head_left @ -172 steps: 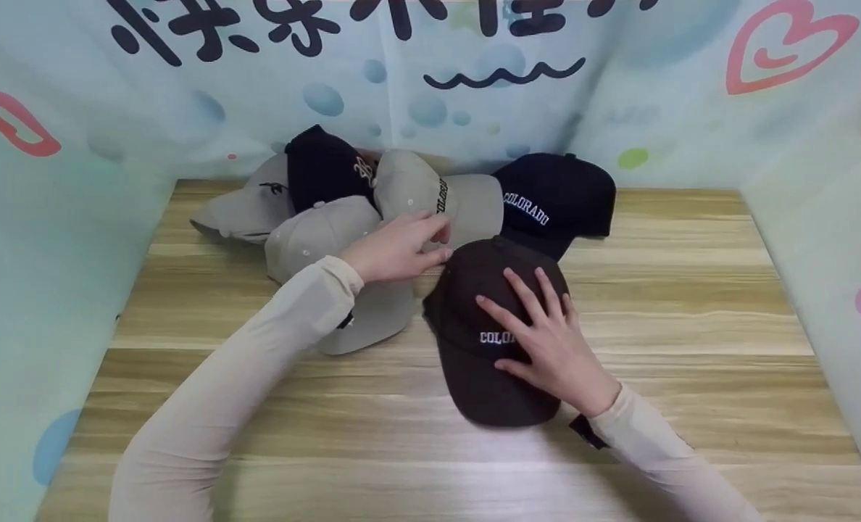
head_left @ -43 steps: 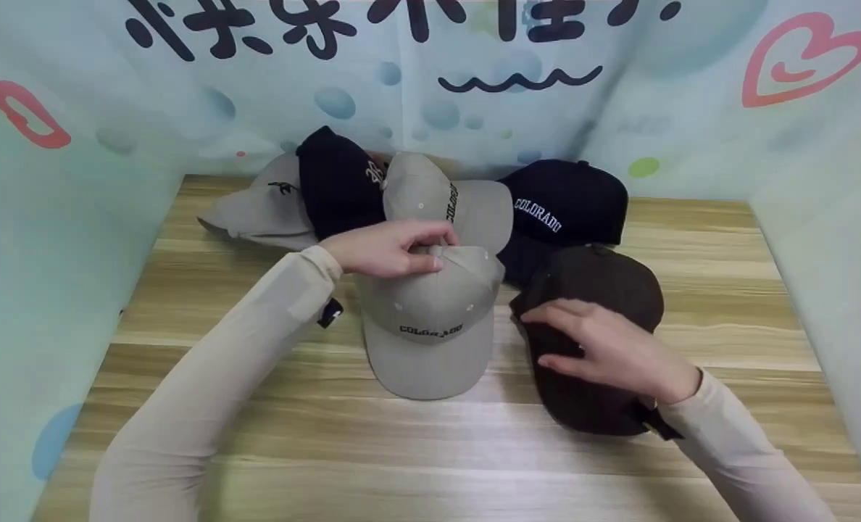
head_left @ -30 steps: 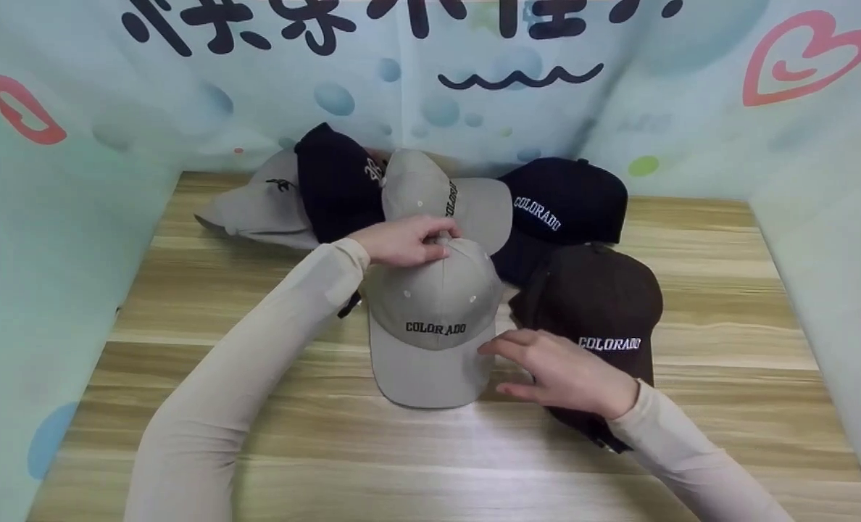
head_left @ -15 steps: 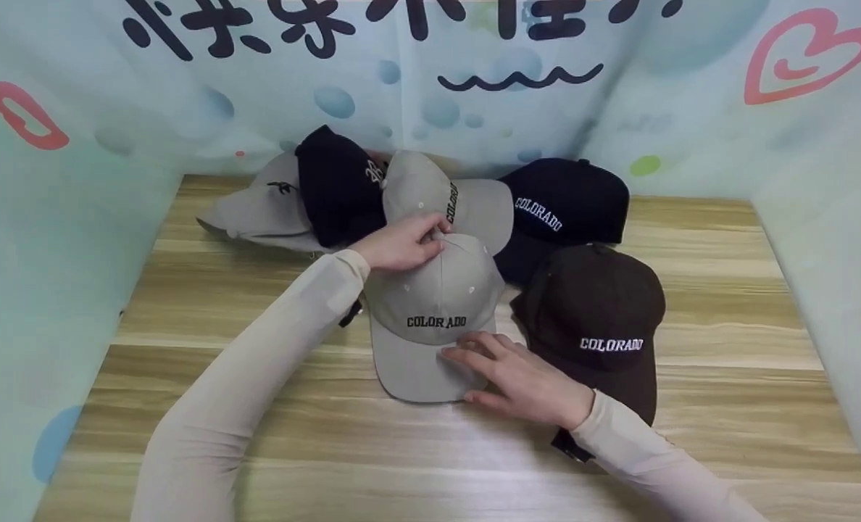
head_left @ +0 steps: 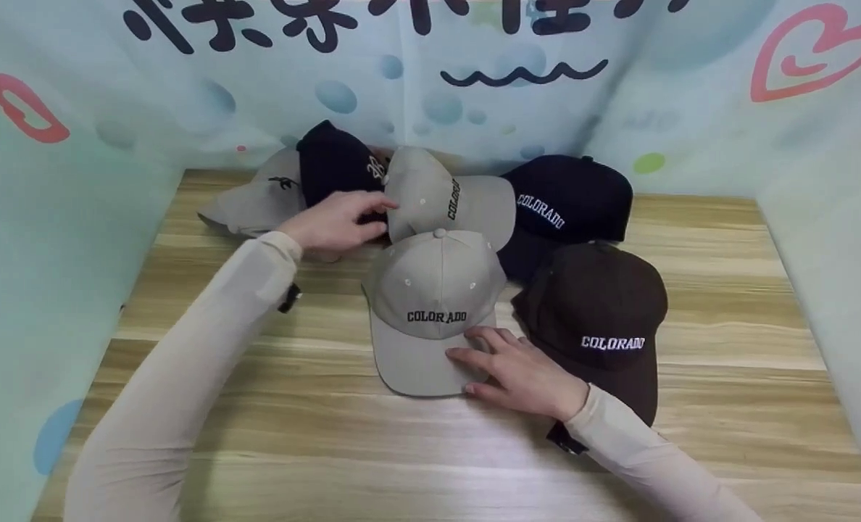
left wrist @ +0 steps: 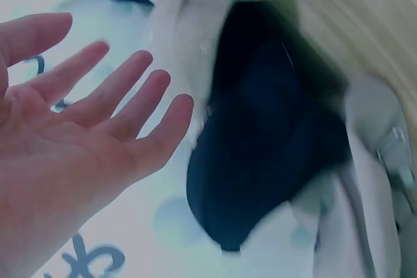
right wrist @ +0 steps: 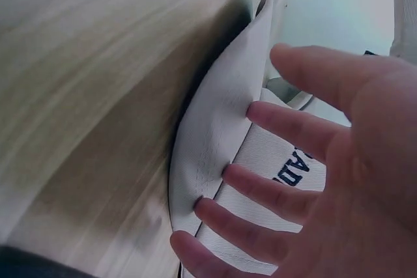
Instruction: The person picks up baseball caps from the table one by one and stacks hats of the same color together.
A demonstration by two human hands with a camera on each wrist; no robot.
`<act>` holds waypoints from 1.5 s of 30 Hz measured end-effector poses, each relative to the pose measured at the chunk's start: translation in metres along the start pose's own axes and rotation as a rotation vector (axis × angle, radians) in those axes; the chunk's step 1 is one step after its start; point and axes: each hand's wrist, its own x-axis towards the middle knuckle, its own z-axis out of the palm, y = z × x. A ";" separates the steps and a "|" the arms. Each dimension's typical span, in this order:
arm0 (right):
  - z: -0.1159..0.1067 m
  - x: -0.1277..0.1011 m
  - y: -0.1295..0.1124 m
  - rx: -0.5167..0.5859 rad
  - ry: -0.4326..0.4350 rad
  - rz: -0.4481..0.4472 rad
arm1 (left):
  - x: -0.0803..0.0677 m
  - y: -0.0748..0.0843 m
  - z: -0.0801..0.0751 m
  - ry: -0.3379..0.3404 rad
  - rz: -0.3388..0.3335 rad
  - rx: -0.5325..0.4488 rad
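Note:
A beige baseball cap lettered COLORADO stands at the middle of the table, brim toward me. My right hand rests its fingertips on the right side of that brim; in the right wrist view the fingers lie nearly straight on it. Up and to the left, my left hand is in front of a navy cap, beside a second beige cap. The left wrist view shows its fingers spread and holding nothing, apart from the blurred navy cap.
A dark brown cap stands to the right, with a black COLORADO cap behind it. At the back left a grey cap leans by the navy one. The wooden table is walled by a printed cloth.
The brown cap went right and the front beige cap was brought to the middle. My right hand moved from the brown cap onto its brim; my left hand let go of its crown and moved left.

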 end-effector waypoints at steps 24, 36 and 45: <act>0.001 0.006 0.005 0.001 0.033 0.006 | -0.094 -0.102 -0.044 0.126 -0.638 -0.349; 0.004 0.011 0.003 -0.005 0.068 0.016 | -0.067 -0.109 -0.021 0.546 -0.763 -0.657; 0.005 0.011 0.004 -0.029 0.095 0.005 | -0.064 -0.102 -0.029 0.802 -0.727 -0.714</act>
